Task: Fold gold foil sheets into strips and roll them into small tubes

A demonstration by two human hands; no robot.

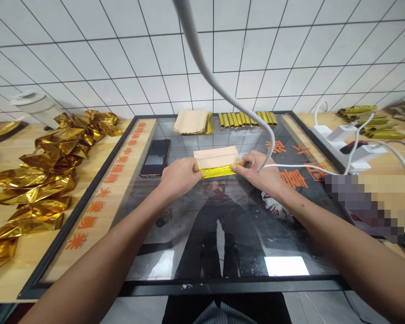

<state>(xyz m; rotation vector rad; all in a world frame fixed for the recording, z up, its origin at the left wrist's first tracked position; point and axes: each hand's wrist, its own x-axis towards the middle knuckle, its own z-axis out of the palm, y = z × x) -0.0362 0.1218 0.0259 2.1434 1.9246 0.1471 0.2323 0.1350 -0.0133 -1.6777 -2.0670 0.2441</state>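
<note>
My left hand (180, 173) and my right hand (261, 170) pinch the two ends of a small sheet of joss paper (216, 156) between thumb and fingers. Its far part shows a plain beige back, while the near edge is turned over as a shiny gold strip. The sheet is just above or on the dark glass panel (195, 211); I cannot tell which. Behind it lie a stack of beige and gold sheets (191, 122) and a row of rolled gold paper tubes (236, 120).
Left of my hands lies a phone (155, 157). Folded gold foil pieces (43, 186) spread over the wooden counter. At right are a power strip with chargers (337, 144) and more gold rolls (374, 122). A white cable (219, 85) hangs in front of the view.
</note>
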